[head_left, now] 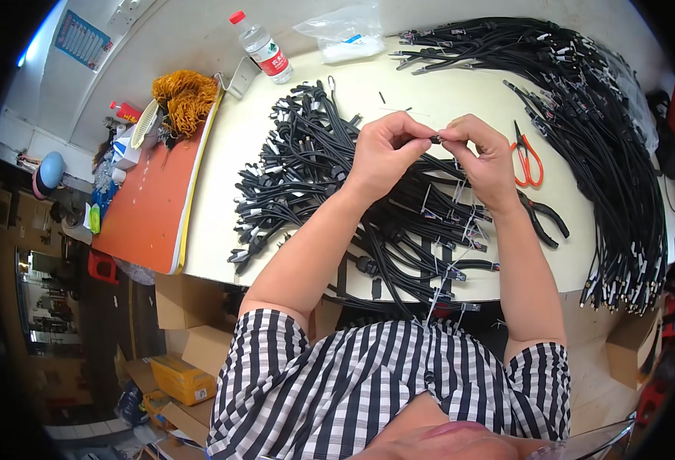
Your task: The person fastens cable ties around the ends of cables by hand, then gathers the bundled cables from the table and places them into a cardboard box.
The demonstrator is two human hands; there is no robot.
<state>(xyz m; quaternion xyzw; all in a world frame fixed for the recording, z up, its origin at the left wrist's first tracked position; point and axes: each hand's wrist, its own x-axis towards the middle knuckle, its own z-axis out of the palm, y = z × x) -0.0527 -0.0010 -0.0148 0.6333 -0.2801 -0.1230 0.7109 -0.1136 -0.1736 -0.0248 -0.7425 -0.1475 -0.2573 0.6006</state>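
My left hand [387,149] is closed, thumb and forefinger pinching a small black piece [435,139]. From the other side my right hand [479,157] pinches the same piece, so the fingertips of both hands nearly meet over the table. The piece looks like a cable end, but its details are too small to tell. Below and left of my hands spreads a tangled pile of black cables [307,169] with white and black connectors. Several clear plugs and thin white ties [471,230] show beneath my right wrist. Orange-handled scissors [529,165] and black pliers [543,218] lie right of my right hand.
More black cables [583,138] form a long bundle along the table's back and right side. A water bottle [265,52] and a clear plastic bag [345,38] stand at the back. On the left are an orange board [150,199] and orange strings [184,100]. Cardboard boxes [180,303] sit below.
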